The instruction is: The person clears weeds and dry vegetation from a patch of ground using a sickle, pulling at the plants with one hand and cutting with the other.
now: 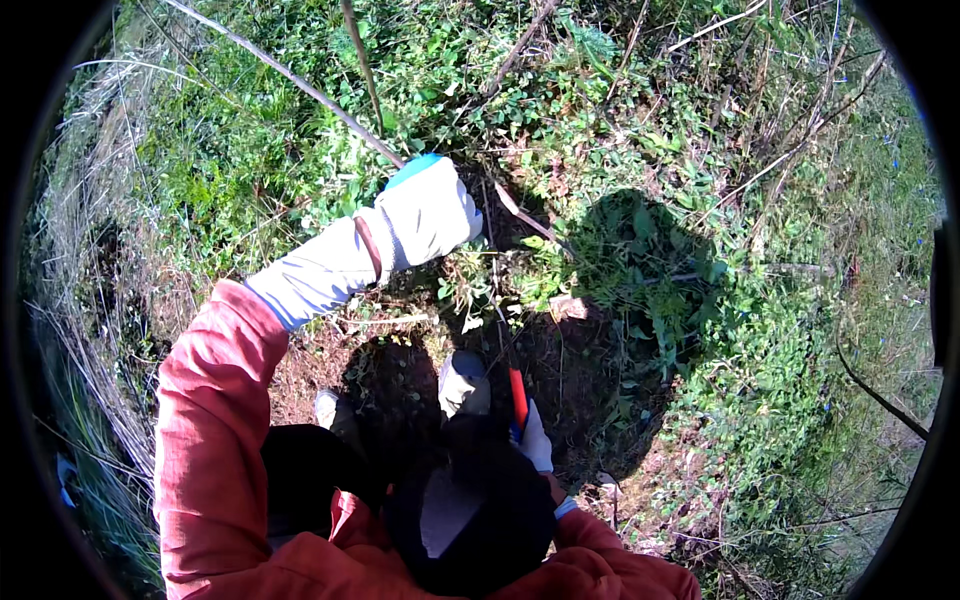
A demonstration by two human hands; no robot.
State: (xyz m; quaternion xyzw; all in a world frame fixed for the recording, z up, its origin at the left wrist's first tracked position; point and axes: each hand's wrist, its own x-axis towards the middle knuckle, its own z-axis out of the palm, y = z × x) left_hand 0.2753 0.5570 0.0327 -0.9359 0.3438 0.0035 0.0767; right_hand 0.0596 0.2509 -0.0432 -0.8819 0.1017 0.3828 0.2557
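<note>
My left hand, in a white work glove with a blue coated palm, is closed around a woody stem, with a long thin stem running from the fist to the upper left. Lower down, near my right shoe, my right hand in a similar glove grips a red handle. Whatever part of the tool lies beyond the handle is too dark to make out. Red sleeves cover both arms, with a white cuff below the left one.
Low green weeds and dry stalks cover the ground around me, partly in my shadow. Bare branches lean in at the upper right. A cut-looking woody piece lies near my left hand. My shoes stand on brown soil.
</note>
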